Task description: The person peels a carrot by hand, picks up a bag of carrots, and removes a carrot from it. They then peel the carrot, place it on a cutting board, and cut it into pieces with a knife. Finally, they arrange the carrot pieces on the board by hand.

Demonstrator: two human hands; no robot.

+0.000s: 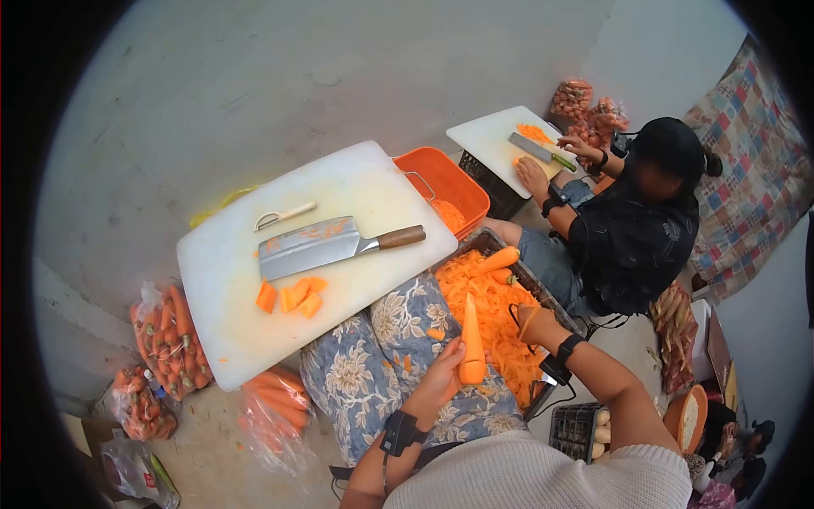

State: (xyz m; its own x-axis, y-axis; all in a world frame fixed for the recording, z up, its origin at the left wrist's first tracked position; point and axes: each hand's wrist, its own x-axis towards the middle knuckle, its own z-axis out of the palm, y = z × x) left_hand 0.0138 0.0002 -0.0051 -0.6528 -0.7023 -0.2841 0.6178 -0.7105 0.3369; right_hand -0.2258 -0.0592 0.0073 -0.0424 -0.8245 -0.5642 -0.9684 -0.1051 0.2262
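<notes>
From my end of the feed, I see the left hand [444, 370] just below the centre of the frame, its fingers grasping a peeled carrot [472, 339]. The carrot stands nearly upright in the picture, narrow tip up and thick end down beside the thumb. The right hand [543, 327] is right of centre, over a dark crate [537, 284] filled with orange shavings [475, 293]. Its fingers are bent near something thin and dark; at this size I cannot tell whether they grasp it. A whole carrot [495, 260] lies on the shavings near the crate's upper end.

A floral cloth [365, 360] covers the lap at lower centre. Left of centre I have a white cutting board [212, 280], tilted in my view, carrying a cleaver [309, 247], a peeler [287, 215] above it and carrot chunks [294, 295] below its blade. An orange bucket [432, 168] sits just beyond the board's right end. Bagged carrots [174, 339] are at lower left. At upper right, a co-worker [636, 229] has both hands at a second board [483, 136] with a green-handled knife [532, 148].
</notes>
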